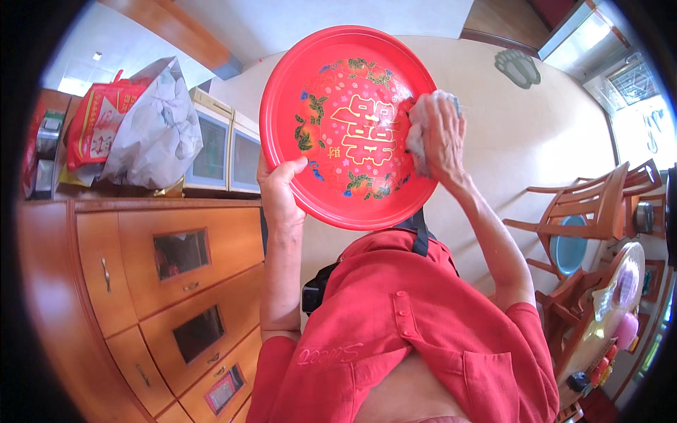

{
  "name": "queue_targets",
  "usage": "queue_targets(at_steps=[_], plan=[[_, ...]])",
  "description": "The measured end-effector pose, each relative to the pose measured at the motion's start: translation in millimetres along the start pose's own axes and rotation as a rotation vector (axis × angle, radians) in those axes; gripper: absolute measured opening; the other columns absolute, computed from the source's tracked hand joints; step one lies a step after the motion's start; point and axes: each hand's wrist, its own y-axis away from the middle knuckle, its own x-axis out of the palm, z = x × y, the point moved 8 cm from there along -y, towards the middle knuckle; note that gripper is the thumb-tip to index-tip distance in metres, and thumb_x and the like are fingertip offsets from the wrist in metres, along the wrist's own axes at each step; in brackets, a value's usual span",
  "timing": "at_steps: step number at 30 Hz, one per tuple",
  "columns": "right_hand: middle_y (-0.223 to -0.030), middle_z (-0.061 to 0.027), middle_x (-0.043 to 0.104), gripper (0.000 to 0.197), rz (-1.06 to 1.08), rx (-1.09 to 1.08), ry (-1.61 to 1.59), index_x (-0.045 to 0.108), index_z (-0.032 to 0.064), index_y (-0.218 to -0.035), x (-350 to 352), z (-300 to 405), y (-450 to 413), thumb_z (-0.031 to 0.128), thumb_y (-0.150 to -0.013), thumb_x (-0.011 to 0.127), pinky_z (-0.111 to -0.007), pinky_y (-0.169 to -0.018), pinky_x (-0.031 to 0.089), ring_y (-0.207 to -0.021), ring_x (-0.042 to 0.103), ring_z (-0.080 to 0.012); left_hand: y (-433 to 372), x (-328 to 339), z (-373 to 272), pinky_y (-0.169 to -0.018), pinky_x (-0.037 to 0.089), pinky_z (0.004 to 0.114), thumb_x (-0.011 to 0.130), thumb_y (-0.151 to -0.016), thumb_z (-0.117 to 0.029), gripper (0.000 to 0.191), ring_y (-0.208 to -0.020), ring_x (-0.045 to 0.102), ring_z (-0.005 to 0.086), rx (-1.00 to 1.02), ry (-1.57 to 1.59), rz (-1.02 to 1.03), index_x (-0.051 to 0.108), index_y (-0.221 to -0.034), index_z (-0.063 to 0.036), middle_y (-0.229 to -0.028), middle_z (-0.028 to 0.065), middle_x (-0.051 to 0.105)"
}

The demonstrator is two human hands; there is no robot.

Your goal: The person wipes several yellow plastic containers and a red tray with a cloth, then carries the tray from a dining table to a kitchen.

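Observation:
A round red tray (317, 74) with a raised rim is held up before my chest. Printed fruit, leaves and gold-outlined characters decorate its face. My left hand (283, 182) grips the rim at the lower left, the thumb over the face and the other fingers hidden behind. Against the right side of the tray, my right hand (445, 137) presses a pale, crumpled cloth (418, 132). The fingers lie spread over the cloth, which covers part of the rim there.
A wooden cabinet (185, 254) stands at my left, with a red bag (100, 127) and a whitish plastic bag (158, 127) on top. Wooden chairs (582, 206), a light-blue basin (568, 246) and a cluttered table (587, 338) are at right. A foot-shaped mat (518, 69) lies on the floor.

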Motion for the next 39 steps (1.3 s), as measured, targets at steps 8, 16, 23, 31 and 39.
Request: queue_targets(at_steps=[8, 16, 23, 31, 39], plan=[[-0.126, -0.0182, 0.051, 0.044, 0.026, -0.035, -0.553, 0.044, 0.0051, -0.129, 70.8, -11.8, -152.6, 0.012, -0.087, 0.054, -0.046, -0.108, 0.025, -0.12, 0.044, -0.0371, -109.9, 55.1, 48.2, -0.084, 0.049, 0.03, 0.062, -0.088, -0.014, 0.036, -0.097, 0.059, 0.0138, -0.072, 0.045, 0.072, 0.054, -0.122, -0.0043, -0.108, 0.0061, 0.062], [-0.125, -0.0098, 0.052, 0.056, 0.295, -0.579, -0.727, 0.05, 0.0083, -0.121, 122.9, 81.1, -215.8, 0.009, -0.069, 0.071, -0.048, -0.1, 0.035, -0.12, 0.047, -0.0289, -248.6, 77.6, 33.9, -0.086, 0.048, 0.031, 0.051, -0.095, -0.025, 0.035, -0.099, 0.058, 0.0169, 0.078, 0.054, -0.071, 0.053, -0.121, -0.0019, -0.114, 0.009, 0.059], [-0.113, -0.0105, 0.056, 0.054, 0.376, -0.505, -0.702, 0.052, 0.0074, -0.117, 205.8, 5.0, -262.6, 0.0, -0.066, 0.066, -0.044, -0.091, 0.04, -0.108, 0.052, -0.0311, -316.9, 50.4, -4.1, -0.088, 0.048, 0.038, 0.054, -0.094, -0.027, 0.043, -0.106, 0.057, 0.022, 0.168, 0.102, -0.326, 0.045, -0.128, -0.0022, -0.121, 0.0102, 0.055], [-0.121, -0.0196, 0.049, 0.051, 0.294, -0.379, -0.657, 0.045, 0.0034, -0.125, 321.3, -27.2, -399.7, 0.001, -0.076, 0.062, -0.046, -0.092, 0.042, -0.11, 0.049, -0.0393, -427.6, 32.6, -15.4, -0.088, 0.048, 0.036, 0.058, -0.091, -0.019, 0.04, -0.105, 0.057, 0.0201, 0.205, 0.023, -0.319, 0.048, -0.126, -0.0025, -0.118, 0.0101, 0.057], [-0.128, -0.0154, 0.045, 0.055, 0.05, -1.076, -0.433, 0.046, 0.0087, -0.123, 329.6, 132.0, -532.7, 0.015, -0.073, 0.068, -0.046, -0.095, 0.044, -0.117, 0.048, -0.0334, -564.8, 23.2, -27.3, -0.091, 0.044, 0.029, 0.055, -0.075, 0.006, 0.059, -0.103, 0.057, 0.0151, 0.142, -0.156, 0.024, 0.045, -0.133, -0.0008, -0.115, 0.0079, 0.06]])
